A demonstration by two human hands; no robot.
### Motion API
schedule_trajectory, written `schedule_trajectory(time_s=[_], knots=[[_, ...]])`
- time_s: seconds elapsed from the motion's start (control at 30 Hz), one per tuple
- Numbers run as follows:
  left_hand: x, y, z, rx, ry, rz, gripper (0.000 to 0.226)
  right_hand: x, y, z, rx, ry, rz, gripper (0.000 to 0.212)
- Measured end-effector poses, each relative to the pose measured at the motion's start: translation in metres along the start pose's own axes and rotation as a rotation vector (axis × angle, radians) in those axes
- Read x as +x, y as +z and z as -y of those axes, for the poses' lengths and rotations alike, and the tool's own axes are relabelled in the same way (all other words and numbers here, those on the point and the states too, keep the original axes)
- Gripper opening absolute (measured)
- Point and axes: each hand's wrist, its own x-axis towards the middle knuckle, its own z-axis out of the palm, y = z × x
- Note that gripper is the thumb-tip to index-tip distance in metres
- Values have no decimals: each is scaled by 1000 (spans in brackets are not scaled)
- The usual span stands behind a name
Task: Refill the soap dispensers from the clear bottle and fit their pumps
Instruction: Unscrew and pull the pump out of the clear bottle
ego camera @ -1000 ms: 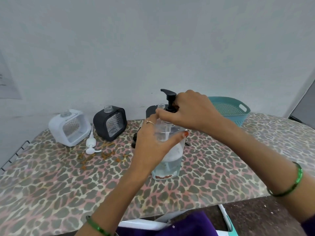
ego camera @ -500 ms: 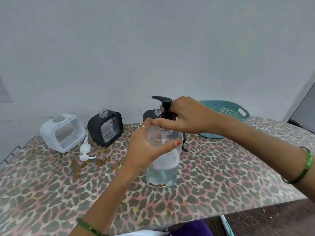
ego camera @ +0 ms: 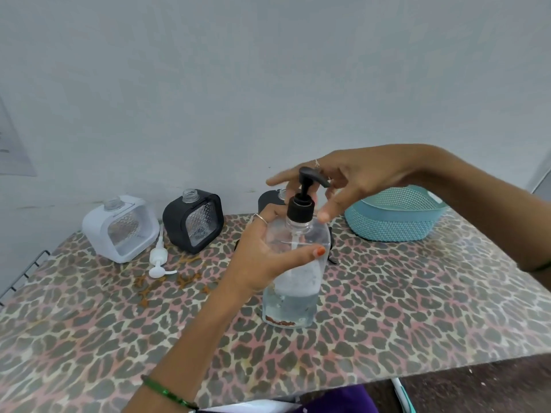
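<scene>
Right hand (ego camera: pixel 362 177) now off black pump (ego camera: pixel 304 198); clear bottle (ego camera: pixel 293 293) part-full.

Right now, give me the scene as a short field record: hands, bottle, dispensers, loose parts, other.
left hand: grips the clear bottle at its shoulder; bottle upright on the table
right hand: fingers spread beside the black pump, holding nothing
black pump: seated in the clear bottle's neck
clear bottle: partly full of clear liquid
white dispenser: back left, neck open, no pump
black dispenser: right of the white one, neck open
second black dispenser: mostly hidden behind the bottle
white pump: lying loose by the white dispenser
teal basket: back right
</scene>
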Motion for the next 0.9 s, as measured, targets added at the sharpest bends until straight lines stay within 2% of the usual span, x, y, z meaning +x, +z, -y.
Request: schedule_trajectory(time_s=[0.17, 0.27, 0.43, 0.5, 0.6, 0.63, 0.7, 0.8, 0.9], knots=[[-2, 1, 1, 14, -9, -18, 46, 9, 24, 8, -223, 59, -338, 75], [-1, 0, 1, 16, -31, -27, 49, 10, 30, 10, -207, 38, -409, 71], [-3, -1, -1, -16, -26, -1, 49, -4, 20, 12, -48, 1, -269, 31], [-4, 0, -2, -23, -23, -5, 50, -9, 16, 8, -4, 7, -190, 35], [-7, 1, -1, -28, -20, -14, 49, -17, 7, 3, 77, 48, -109, 67], [-7, 1, -1, -32, -23, -14, 49, -20, 3, 4, 111, 54, -116, 70], [-8, 1, 0, -45, -25, -6, 50, -25, -5, 11, 138, 48, -184, 59], [-9, 1, 0, -78, -24, -4, 52, -23, -6, 25, 54, 27, -242, 41], [-9, 1, -1, -104, -14, 11, 50, -18, 4, 38, -45, 97, -201, 40]])
